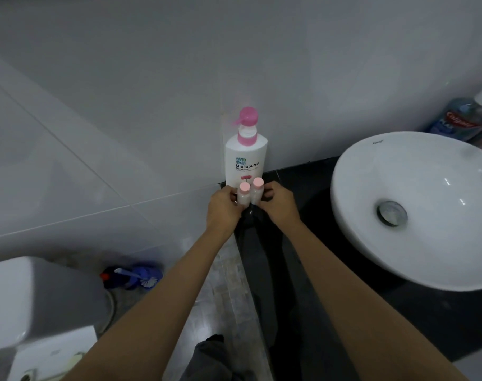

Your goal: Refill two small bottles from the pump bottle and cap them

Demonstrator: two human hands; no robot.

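Note:
A tall white pump bottle [246, 158] with a pink pump head stands in the back left corner of the black counter [311, 270], against the wall. Just in front of it stand two small bottles side by side, both with pale pink caps on. My left hand [224, 210] grips the left small bottle [244, 198]. My right hand [278, 206] grips the right small bottle [256, 192]. Both small bottles are upright and hold a whitish fill; their lower parts are hidden by my fingers.
A white round basin [415, 210] with a metal drain sits on the counter to the right. A blue mouthwash bottle [459, 119] stands behind it. Below left are a white toilet tank [28, 301] and a blue toilet brush [141, 276] on the floor.

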